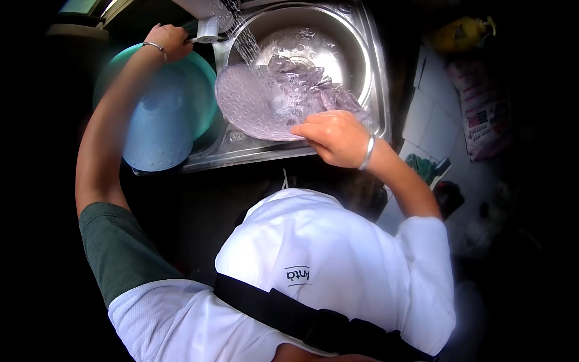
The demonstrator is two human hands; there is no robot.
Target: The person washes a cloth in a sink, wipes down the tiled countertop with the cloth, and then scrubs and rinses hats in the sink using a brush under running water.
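Observation:
My left hand (pixel 169 42) is closed at the lever of the faucet (pixel 208 30), its fingers partly hidden. Water streams from the faucet into the round steel sink bowl (pixel 367 66). Between the thumb and fingers of my right hand (pixel 338 137) is the near edge of a wet purple patterned sun hat (pixel 250 102). Its wide rounded brim spreads toward the left, and its crumpled cloth lies over the bowl's near side. Under my left forearm, a light-blue dotted piece (pixel 158 136), similarly rounded, hangs over the side of a green basin (pixel 208 75).
The steel sink's front edge (pixel 241 155) runs before my body. At the right are a yellow pump bottle (pixel 461 33), a pink printed bag (pixel 482 114) and a green cloth or brush-like item (pixel 422 168) on white tiles (pixel 435 117).

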